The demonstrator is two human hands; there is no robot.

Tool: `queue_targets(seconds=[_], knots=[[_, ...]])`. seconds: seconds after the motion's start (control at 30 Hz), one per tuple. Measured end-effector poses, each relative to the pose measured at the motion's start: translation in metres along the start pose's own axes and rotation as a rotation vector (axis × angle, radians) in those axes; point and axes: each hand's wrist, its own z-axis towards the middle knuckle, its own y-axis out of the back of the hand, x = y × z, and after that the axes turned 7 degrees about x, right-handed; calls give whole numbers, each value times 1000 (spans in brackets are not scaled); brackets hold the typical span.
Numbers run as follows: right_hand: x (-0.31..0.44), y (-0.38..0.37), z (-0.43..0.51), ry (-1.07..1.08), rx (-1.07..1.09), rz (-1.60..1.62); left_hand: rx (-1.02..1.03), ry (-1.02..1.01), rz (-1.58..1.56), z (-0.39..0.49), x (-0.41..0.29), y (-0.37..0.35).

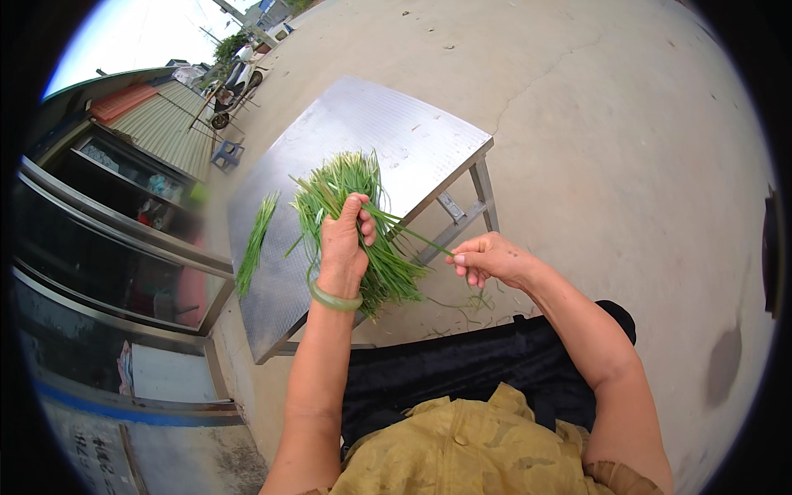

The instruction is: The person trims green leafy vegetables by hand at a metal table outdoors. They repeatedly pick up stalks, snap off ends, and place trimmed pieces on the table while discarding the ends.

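Note:
My left hand (348, 238), with a green bangle (335, 297) on its wrist, grips a few long green stalks, likely garlic chives. It is over a large pile of chives (387, 266) with pale ends, lying at the near edge of a metal table (427, 133). My right hand (489, 260) is out past the table edge, pinching the thin green tips of stalks that stretch across from my left hand. A smaller, neat bunch of chives (255, 247) lies apart on the table to the left.
Green scraps (476, 303) lie on the concrete ground between the table and my dark-clad lap. At left stand a glass-fronted cabinet or counter (124, 266) and a blue plastic stool (228, 154). Farther off, a scooter (238, 80) is parked beside a corrugated wall.

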Motion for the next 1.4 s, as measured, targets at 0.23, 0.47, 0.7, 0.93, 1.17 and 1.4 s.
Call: queue_targets(seconds=[0.23,0.47,0.7,0.93,1.17,1.4], knots=[[-8,-4,9,89,-149,-310,-79,-47,3,-13,-4,10],[-2,9,10,188,-462,99,-206,-174,-242,-44,-2,6],[-37,19,4,196,-258,-1016,-350,-422,126,-60,-99,122],[-59,15,7,-415,170,-1551,-541,-122,448,-19,-158,259],[-67,19,17,-394,190,-1565,-717,-261,1243,69,-120,344],[-65,19,26,-348,202,-1542,-360,19,1279,100,-91,235]])
